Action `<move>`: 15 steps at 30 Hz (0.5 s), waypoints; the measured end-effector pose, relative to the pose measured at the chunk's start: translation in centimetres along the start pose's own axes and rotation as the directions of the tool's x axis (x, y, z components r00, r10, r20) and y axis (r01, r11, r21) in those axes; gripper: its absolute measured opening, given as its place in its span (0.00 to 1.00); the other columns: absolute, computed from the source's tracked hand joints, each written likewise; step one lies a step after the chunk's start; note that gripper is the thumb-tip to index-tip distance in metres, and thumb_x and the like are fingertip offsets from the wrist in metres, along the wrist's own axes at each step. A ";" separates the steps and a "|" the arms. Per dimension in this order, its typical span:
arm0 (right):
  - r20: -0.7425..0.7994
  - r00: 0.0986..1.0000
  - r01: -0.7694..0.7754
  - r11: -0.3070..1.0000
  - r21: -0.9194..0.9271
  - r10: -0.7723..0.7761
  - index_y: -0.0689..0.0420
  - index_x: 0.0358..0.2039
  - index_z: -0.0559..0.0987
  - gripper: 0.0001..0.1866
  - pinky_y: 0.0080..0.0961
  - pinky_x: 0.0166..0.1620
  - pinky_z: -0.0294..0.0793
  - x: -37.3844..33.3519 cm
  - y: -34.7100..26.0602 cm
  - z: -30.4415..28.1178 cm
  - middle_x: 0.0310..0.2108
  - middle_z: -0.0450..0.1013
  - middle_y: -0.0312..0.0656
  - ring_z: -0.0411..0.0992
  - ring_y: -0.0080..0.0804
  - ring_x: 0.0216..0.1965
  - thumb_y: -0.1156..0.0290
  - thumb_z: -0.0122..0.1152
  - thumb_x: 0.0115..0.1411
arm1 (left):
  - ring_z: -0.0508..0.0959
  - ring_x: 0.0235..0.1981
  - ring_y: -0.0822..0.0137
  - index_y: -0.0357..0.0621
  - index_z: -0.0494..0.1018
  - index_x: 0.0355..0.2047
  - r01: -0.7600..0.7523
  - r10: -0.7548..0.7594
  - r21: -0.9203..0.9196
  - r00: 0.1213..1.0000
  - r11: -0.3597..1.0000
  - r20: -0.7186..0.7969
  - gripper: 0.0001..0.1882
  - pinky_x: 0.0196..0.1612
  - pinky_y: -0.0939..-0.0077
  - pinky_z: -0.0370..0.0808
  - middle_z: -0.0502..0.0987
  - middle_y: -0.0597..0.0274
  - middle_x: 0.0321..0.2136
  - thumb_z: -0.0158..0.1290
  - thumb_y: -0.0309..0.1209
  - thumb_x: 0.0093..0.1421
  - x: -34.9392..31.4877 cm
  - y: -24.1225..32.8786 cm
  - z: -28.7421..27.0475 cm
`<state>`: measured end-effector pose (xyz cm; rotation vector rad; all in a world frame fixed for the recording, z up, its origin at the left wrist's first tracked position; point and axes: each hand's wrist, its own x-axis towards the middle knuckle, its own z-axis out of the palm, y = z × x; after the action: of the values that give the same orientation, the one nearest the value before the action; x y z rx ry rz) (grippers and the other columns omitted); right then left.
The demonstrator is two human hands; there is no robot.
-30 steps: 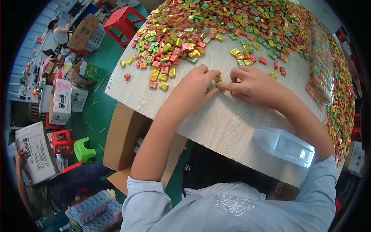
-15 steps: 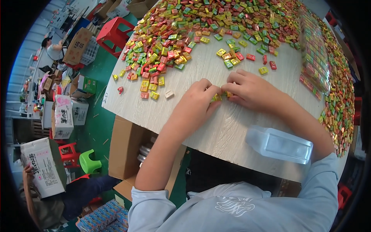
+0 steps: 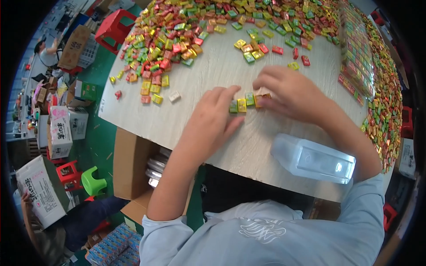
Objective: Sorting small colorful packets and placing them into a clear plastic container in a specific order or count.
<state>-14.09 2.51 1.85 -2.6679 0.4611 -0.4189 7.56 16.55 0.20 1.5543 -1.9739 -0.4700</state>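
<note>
A short row of small wrapped candies, green, yellow and orange, lies on the pale wooden table between my hands. My left hand rests flat with its fingertips against the row's left end. My right hand curls over the row's right end, fingers pinching the last pieces. A big heap of loose red, green, yellow and orange candies covers the far part of the table.
A clear plastic container lies near the table's front edge under my right forearm. Stacked rows of candies run along the right side. A lone white piece lies left. An open cardboard box, stools and cartons stand on the green floor.
My hands have stayed on the candy row, pressing it together; the view has tilted so the table and hands sit lower in the picture.
</note>
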 end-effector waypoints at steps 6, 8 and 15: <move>-0.153 0.988 -0.027 0.998 -0.057 0.018 0.59 0.42 0.77 0.04 0.36 0.42 0.77 0.4 3.1 -2.1 0.39 0.75 0.44 0.76 0.44 0.39 0.76 0.62 0.67 | 0.74 0.56 0.47 0.43 0.69 0.64 0.054 -0.046 0.096 0.995 0.994 -0.084 0.34 0.61 0.56 0.73 0.73 0.47 0.55 0.67 0.28 0.57 -1.5 -0.5 0.4; -0.113 0.987 -0.106 0.993 0.060 0.112 0.58 0.45 0.78 0.10 0.37 0.43 0.77 0.1 3.5 -1.9 0.40 0.75 0.43 0.76 0.43 0.40 0.74 0.66 0.65 | 0.74 0.55 0.47 0.43 0.70 0.63 0.059 -0.051 0.129 0.997 0.990 -0.065 0.33 0.60 0.56 0.72 0.73 0.47 0.54 0.67 0.30 0.58 -1.1 -0.1 0.4; 0.065 0.996 -0.065 0.995 0.079 0.060 0.56 0.56 0.77 0.28 0.40 0.48 0.77 -1.4 0.9 0.5 0.44 0.75 0.44 0.76 0.45 0.45 0.69 0.76 0.54 | 0.74 0.50 0.49 0.47 0.78 0.55 0.037 -0.037 0.215 0.999 0.976 -0.008 0.25 0.56 0.56 0.72 0.73 0.52 0.48 0.68 0.34 0.58 0.8 0.5 1.5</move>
<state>-15.42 2.45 0.75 -2.5731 0.4965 -0.3276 6.09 15.80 -0.52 1.7240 -2.0517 -0.2742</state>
